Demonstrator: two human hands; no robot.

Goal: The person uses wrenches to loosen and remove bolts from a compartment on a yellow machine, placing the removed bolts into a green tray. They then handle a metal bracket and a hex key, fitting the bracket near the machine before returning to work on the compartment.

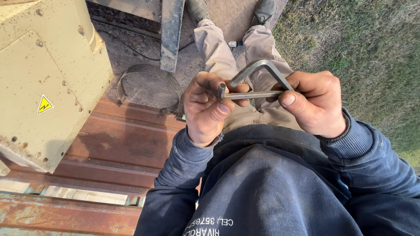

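Two bent hex keys [258, 81] of grey steel sit crossed between the hands, held in front of the chest: one lies nearly level, its short end standing up at the left, and the other arches above it with its elbow at the top. The left hand [205, 109] is curled shut around the upright short end, thumb pressed along the level shaft. The right hand [317, 102] is closed over the far ends of both keys, thumb flat on top and fingers wrapped beneath. Both wrists come out of dark blue sweatshirt sleeves [350, 144], elbows bent and tucked in.

Below the keys are beige trousers [218, 48] and boots on bare, packed dirt [227, 17]. To the person's left stands a pale yellow metal housing [48, 70] with a triangular warning sticker, beside rust-red ribbed sheet metal [122, 148], a ring of wire mesh [148, 87] and a dark upright steel bar [170, 35]. Grass [367, 48] covers the ground on the right.
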